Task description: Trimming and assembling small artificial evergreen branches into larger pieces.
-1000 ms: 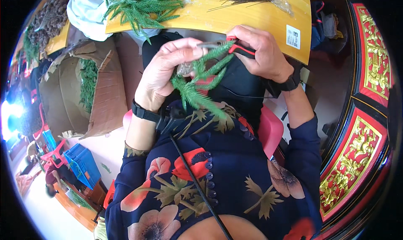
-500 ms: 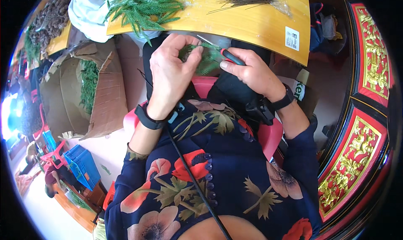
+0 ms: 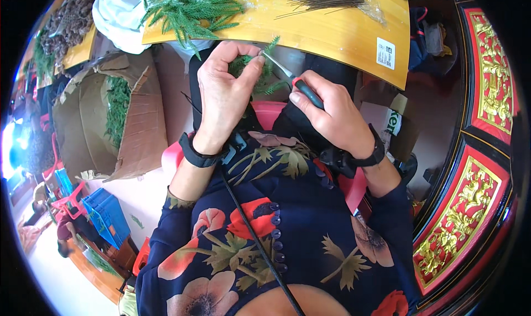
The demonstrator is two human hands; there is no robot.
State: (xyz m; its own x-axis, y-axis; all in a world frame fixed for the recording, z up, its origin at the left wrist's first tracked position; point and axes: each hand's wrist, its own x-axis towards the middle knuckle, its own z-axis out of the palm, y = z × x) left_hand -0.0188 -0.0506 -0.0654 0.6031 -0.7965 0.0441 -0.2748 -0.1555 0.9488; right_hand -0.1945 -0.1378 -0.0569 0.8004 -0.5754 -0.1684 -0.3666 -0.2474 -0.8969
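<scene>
Green, feathery sprig (image 3: 267, 71) right at the centre of the action, and the left hand (image 3: 227, 81) has it pinched, thumb against forefinger, fronds poking out past the fingertips! Across from it, the right hand (image 3: 337, 108) is wrapped round the dark, red-trimmed handles of the pliers (image 3: 296, 82), slim metal nose angled up toward those very fingertips. Danger spot, right there: a slip of that nose could nip the left thumb, with skin and steel so close; too hard a squeeze might crush the greenery, and a loose pinch could let it twist away. Whether the nose has bitten on anything is too small to tell. So the sprig lies between the hands, tucked against the left, just short of the right thumb, beside the near edge of the yellow table (image 3: 343, 45).
</scene>
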